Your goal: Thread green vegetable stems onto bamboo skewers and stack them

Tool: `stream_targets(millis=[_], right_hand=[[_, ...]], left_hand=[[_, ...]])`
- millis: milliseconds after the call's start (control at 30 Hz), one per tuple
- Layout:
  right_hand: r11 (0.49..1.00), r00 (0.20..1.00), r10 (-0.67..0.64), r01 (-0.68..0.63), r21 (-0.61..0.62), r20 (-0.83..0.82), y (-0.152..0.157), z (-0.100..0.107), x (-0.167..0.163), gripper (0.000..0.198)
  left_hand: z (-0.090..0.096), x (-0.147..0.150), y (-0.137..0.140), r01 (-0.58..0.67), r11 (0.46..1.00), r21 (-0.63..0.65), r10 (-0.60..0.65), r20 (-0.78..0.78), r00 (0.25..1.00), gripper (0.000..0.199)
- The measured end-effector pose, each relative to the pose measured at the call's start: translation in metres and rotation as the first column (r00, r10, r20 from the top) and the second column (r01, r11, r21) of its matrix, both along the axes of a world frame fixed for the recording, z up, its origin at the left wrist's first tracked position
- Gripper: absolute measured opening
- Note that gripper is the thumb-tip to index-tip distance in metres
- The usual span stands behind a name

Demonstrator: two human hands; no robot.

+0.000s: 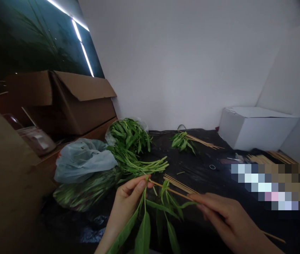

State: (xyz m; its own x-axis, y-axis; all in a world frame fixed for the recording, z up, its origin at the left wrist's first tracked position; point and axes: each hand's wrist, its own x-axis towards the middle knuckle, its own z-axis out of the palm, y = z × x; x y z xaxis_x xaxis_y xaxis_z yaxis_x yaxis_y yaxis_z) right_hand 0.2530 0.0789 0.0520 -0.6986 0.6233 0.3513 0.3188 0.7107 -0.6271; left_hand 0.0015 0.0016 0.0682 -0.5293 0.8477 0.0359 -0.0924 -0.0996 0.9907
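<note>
My left hand (127, 197) pinches a leafy green stem (145, 204), probably water spinach, near the tip of a thin bamboo skewer (178, 193). Long leaves hang down below its fingers. My right hand (225, 213) grips the skewer's other end. Partway along it, another wrapped bunch of greens (165, 188) sits on the stick, with leaves drooping. Just behind lie several loose skewers (178, 182) on black plastic sheeting (196, 169). A pile of cut greens (141, 165) rests beyond my left hand.
Skewered greens (183, 140) lie farther back. At left are a bag of greens (128, 135), a pale plastic bag (83, 160) and an open cardboard box (86, 113). A white box (258, 127) stands at right, near more skewers (261, 159) and a pixelated patch. A small ring (212, 167) lies on the sheeting.
</note>
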Motion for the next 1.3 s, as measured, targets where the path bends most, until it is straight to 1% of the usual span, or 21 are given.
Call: stream_targets(millis=[167,300,467,600,700,933,1100,1200,1300], right_hand=[[1.000,1.000,0.017,-0.017,0.007,0.019,0.000,-0.001,0.002,0.033],[1.000,1.000,0.016,-0.016,0.026,-0.004,0.000,-0.004,0.003,0.033],[1.000,0.999,0.019,-0.018,0.023,-0.050,0.001,-0.007,0.002,0.033],[1.000,0.999,0.002,-0.001,0.017,-0.042,0.001,-0.008,0.002,0.032],[1.000,0.999,-0.002,0.003,0.014,-0.035,0.002,-0.009,0.001,0.032],[0.999,0.999,-0.031,0.031,0.027,-0.014,0.001,-0.015,0.000,0.031],[1.000,1.000,-0.016,0.016,0.024,0.008,0.001,-0.014,0.002,0.032],[0.999,1.000,-0.002,0.002,0.037,-0.008,0.000,-0.011,0.004,0.032],[0.999,1.000,-0.013,0.014,0.040,-0.015,0.000,-0.010,0.004,0.032]], left_hand=[[-0.003,0.004,0.001,-0.010,0.999,0.037,0.005,0.137,0.991,0.036],[-0.007,0.006,0.002,-0.024,0.999,0.021,0.019,0.206,0.978,0.033],[-0.001,0.009,0.003,-0.057,0.998,-0.008,0.057,0.268,0.962,0.038],[0.004,0.012,0.005,-0.064,0.998,-0.008,0.064,0.265,0.962,0.039],[0.002,0.012,0.005,-0.054,0.999,-0.006,0.054,0.253,0.966,0.038],[-0.009,0.000,0.005,0.045,0.998,-0.036,-0.035,0.235,0.971,0.035],[-0.016,-0.006,0.005,0.115,0.993,-0.012,-0.109,0.239,0.965,0.032],[-0.018,-0.006,0.005,0.110,0.994,0.009,-0.108,0.268,0.957,0.030],[-0.016,-0.003,0.005,0.093,0.996,-0.003,-0.088,0.288,0.954,0.031]])
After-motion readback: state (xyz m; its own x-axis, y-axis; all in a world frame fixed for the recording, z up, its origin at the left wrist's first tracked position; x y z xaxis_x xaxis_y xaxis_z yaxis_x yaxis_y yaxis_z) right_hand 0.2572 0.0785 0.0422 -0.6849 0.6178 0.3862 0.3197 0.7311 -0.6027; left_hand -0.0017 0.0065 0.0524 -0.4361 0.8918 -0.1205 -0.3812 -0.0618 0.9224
